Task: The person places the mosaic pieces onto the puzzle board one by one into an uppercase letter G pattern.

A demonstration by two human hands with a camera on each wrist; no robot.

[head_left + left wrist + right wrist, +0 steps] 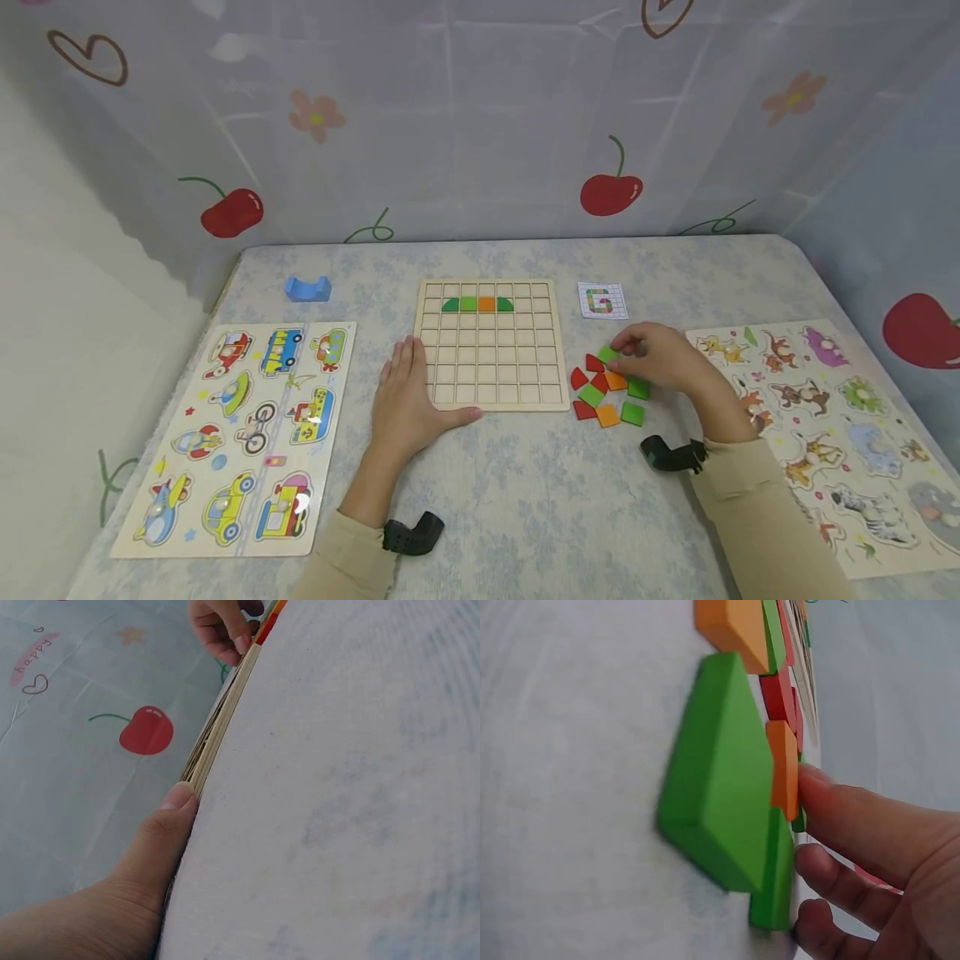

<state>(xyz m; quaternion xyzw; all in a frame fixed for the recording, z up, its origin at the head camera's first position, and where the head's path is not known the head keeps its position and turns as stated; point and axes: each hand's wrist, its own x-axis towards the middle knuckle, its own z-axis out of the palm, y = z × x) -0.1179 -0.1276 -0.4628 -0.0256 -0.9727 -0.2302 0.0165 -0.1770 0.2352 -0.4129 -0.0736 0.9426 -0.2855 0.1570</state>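
Note:
A square wooden grid board (pixel 487 411) lies mid-table, its second row bearing a dark green quarter-round, a light green square, an orange square (pixel 487 305) and another dark green quarter-round. My left hand (pixel 405 400) rests at its near-left corner, straight fingers along the left side and thumb against the front edge. The left wrist view shows that thumb (pixel 169 825) touching the board's edge. Right of the board, my right hand (pixel 660 358) pinches a light green square (pixel 607 355) at the far side of a loose pile of red, orange and green pieces (pixel 607 415).
A small pattern card (pixel 602 301) lies behind the pile. On the left are a vehicle puzzle board (pixel 341 400) and a blue notched block (pixel 308 289). An animal puzzle board (pixel 817 400) lies under the right forearm. A printed curtain (pixel 480 125) hangs behind the table.

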